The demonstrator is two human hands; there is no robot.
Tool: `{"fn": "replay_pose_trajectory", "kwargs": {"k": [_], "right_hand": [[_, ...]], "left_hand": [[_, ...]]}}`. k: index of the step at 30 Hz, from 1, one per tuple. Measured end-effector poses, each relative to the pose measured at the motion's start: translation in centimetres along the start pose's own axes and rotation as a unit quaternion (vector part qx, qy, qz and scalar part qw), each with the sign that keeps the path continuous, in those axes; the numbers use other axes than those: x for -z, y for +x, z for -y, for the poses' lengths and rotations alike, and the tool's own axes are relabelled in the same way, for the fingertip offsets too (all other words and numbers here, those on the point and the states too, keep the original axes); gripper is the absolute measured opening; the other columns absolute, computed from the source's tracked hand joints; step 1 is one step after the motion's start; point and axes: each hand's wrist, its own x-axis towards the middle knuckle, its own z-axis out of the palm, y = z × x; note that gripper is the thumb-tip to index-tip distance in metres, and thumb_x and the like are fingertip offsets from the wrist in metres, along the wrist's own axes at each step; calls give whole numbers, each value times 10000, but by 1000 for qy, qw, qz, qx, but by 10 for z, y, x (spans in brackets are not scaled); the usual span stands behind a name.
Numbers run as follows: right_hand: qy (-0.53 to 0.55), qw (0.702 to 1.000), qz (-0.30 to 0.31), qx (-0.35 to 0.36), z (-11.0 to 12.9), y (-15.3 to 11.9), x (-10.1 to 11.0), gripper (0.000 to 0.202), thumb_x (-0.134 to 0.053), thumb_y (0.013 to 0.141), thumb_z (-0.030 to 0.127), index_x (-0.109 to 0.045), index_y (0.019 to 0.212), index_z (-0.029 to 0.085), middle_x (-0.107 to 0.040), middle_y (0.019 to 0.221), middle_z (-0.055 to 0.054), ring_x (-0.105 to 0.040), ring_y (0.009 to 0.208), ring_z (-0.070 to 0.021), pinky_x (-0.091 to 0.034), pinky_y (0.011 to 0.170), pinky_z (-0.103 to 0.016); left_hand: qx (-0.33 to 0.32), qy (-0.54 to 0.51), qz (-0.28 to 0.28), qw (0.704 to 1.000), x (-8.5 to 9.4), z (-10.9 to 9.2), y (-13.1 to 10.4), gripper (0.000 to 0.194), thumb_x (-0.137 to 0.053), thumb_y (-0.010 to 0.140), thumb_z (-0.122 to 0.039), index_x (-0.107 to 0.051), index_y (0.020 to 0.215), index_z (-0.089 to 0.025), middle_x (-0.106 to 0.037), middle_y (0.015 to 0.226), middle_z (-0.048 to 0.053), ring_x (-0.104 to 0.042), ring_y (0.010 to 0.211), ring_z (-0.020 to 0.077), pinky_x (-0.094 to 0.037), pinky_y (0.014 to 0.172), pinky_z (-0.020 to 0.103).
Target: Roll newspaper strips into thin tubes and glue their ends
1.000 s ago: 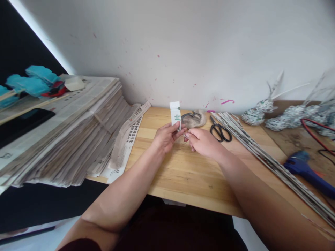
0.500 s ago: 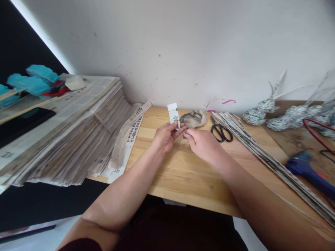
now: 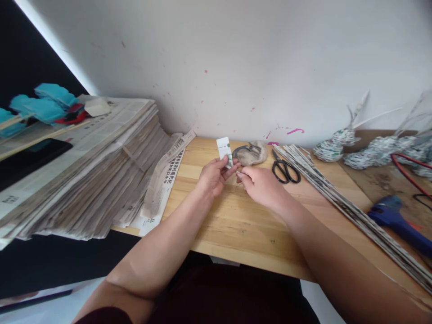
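A small white paper strip with green print stands up from my left hand, pinched between thumb and fingers. Close against its fingertips is my right hand, its fingers closed on the thin lower end of the paper; the exact grip is too small to make out. Just behind the hands, a grey-brown fuzzy bundle lies on the wooden table. Black-handled scissors lie to the right of it, beside long thin rolled newspaper sticks.
A tall newspaper stack fills the left, with a black phone and blue pieces on top. At the right are woven paper shapes, a blue glue gun and a red cord. The wall rises behind.
The paper strip sits slightly lower in my left hand and has turned a little. My right hand's fingertips have shifted slightly.
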Motion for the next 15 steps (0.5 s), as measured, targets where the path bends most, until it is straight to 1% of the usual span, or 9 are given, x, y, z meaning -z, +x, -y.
{"fn": "replay_pose_trajectory", "kwargs": {"k": [3, 6, 9, 11, 12, 13, 14, 15], "right_hand": [[115, 988, 82, -58, -2, 1, 1, 370, -377, 980, 356, -651, 795, 189, -642, 585, -10, -603, 518, -130, -412, 561, -248], [198, 967, 131, -98, -3, 1, 3, 375, -379, 981, 384, -620, 785, 176, -597, 523, -1, -585, 472, -126, -425, 514, -237], [314, 922, 171, -148, -4, 2, 4, 363, -393, 976, 399, -575, 759, 171, -541, 476, 14, -553, 440, -123, -417, 474, -231], [363, 896, 190, -169, -6, 3, 4, 362, -389, 974, 402, -561, 755, 171, -537, 483, 11, -551, 445, -126, -407, 466, -233], [362, 895, 196, -173, -6, 3, 4, 370, -381, 974, 409, -564, 758, 171, -546, 496, 4, -558, 458, -131, -407, 472, -239], [340, 904, 195, -170, -7, 4, 4, 382, -371, 976, 418, -571, 763, 172, -562, 516, -6, -568, 475, -138, -410, 484, -246], [297, 924, 180, -156, -7, 4, 4, 393, -366, 976, 427, -581, 766, 174, -585, 545, -18, -579, 499, -144, -412, 502, -256], [234, 952, 149, -129, -6, 3, 4, 390, -378, 972, 435, -592, 773, 176, -612, 585, -31, -592, 531, -152, -412, 526, -265]], "left_hand": [[8, -10, -2, 1000, 0, 0, -1, 88, -590, 885, -112, -612, 802, -94, -702, 772, 90, -711, 705, 135, -590, 707, 206], [15, -11, -2, 1000, 0, 0, -2, 98, -593, 882, -108, -611, 786, -96, -700, 761, 87, -709, 691, 130, -586, 675, 189], [20, -14, 3, 1000, -1, -1, -2, 115, -587, 881, -97, -613, 770, -96, -692, 730, 74, -705, 672, 127, -587, 676, 191], [20, -18, 11, 1000, 0, -1, -2, 109, -592, 878, -96, -620, 772, -91, -689, 721, 70, -704, 667, 128, -588, 679, 193], [20, -18, 15, 1000, 0, -1, -1, 97, -600, 872, -94, -627, 779, -87, -689, 724, 71, -704, 669, 127, -587, 681, 192], [18, -16, 19, 1000, 0, -1, -1, 82, -609, 864, -89, -633, 786, -83, -690, 730, 71, -703, 671, 127, -585, 685, 191], [15, -14, 21, 1000, 0, -1, -1, 66, -620, 855, -82, -638, 792, -80, -690, 737, 71, -702, 676, 125, -585, 694, 192], [12, -13, 20, 1000, 0, 0, 0, 56, -627, 848, -73, -640, 793, -79, -690, 742, 71, -701, 680, 123, -584, 709, 194]]}}
